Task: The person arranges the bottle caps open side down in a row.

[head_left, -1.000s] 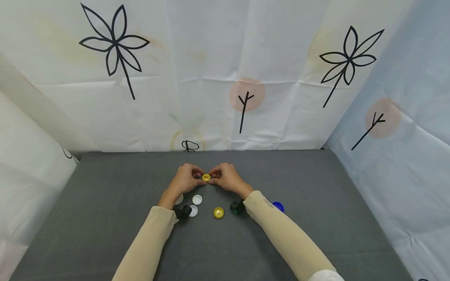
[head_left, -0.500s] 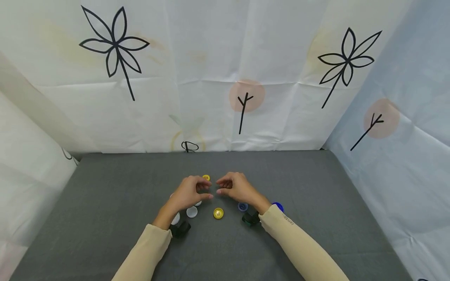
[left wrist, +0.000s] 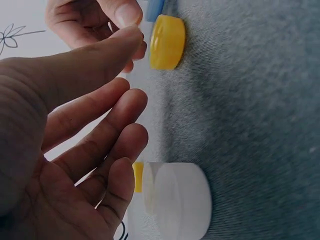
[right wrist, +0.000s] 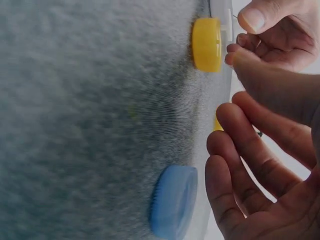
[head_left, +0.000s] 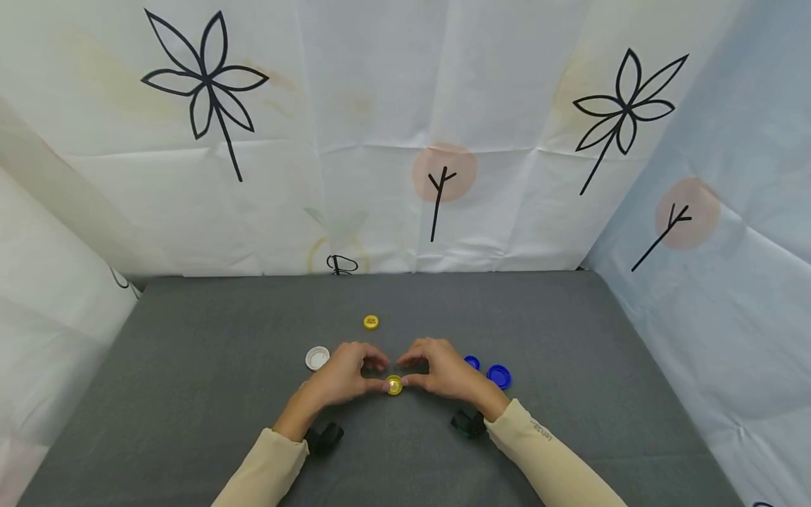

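Note:
A yellow bottle cap (head_left: 394, 385), hollow side up, lies on the grey cloth between my two hands. My left hand (head_left: 347, 373) is at its left and my right hand (head_left: 443, 370) at its right, thumbs close to the rim in the head view. Both wrist views show the yellow cap (left wrist: 172, 42) standing on the cloth, with a gap to the thumbs. The fingers of both hands are loosely bent, with nothing between them. A white cap (left wrist: 184, 200) is near my left hand, and a ridged blue cap (right wrist: 175, 202) lies below my right fingers.
Farther back is a second yellow cap (head_left: 371, 322), its printed top up. A white cap (head_left: 317, 358) lies left of my left hand. Two blue caps, a larger one (head_left: 499, 376) and a smaller one (head_left: 472, 362), lie at the right. Patterned white cloth (head_left: 380, 211) walls in the table.
Both hands have let go of the far yellow cap, which stays at the back. They have come toward me and now flank the near yellow cap.

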The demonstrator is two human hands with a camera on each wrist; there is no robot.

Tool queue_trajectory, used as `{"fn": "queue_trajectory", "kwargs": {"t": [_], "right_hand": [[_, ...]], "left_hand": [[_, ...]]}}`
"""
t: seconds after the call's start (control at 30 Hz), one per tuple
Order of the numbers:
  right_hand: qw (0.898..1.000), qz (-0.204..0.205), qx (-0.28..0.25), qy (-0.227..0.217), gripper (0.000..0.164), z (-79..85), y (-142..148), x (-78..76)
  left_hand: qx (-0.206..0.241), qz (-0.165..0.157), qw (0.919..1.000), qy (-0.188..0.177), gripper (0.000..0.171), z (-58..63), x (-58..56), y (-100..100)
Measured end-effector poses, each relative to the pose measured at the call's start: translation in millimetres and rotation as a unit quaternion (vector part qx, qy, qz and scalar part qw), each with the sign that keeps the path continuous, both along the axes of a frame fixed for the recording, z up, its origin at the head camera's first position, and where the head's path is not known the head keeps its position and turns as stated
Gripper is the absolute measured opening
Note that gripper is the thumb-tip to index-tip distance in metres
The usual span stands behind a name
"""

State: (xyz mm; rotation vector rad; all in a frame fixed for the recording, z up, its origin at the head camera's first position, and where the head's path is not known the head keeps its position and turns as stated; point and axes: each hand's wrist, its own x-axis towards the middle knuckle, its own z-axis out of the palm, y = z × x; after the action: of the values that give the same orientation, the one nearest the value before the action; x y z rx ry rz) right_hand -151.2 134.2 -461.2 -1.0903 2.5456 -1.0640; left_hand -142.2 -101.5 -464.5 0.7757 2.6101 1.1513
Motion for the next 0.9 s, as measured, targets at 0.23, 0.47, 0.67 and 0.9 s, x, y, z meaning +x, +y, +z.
{"fn": "queue_trajectory", "kwargs": {"t": [0.23, 0.47, 0.67, 0.9], "right_hand": [[0.999, 0.022, 0.034, 0.018, 0.029, -3.5, 2.5, 4.9], [0.998, 0.012, 0.057, 0.014, 0.031, -4.9, 0.5, 5.1], [0.998, 0.008, 0.065, 0.022, 0.031, -7.4, -1.1, 5.4], [0.998, 0.006, 0.059, 0.023, 0.027, -7.1, -2.9, 7.4]], "left_hand": [[-0.008, -0.016, 0.9998, 0.007, 0.032, -5.7, 3.5, 2.0], [-0.026, -0.006, 0.9993, 0.028, 0.029, -7.8, 6.1, 4.9], [-0.053, -0.005, 0.9971, 0.054, 0.026, -8.4, 7.9, 7.5], [-0.053, -0.009, 0.9960, 0.070, 0.021, -10.0, 7.6, 8.2]]}}
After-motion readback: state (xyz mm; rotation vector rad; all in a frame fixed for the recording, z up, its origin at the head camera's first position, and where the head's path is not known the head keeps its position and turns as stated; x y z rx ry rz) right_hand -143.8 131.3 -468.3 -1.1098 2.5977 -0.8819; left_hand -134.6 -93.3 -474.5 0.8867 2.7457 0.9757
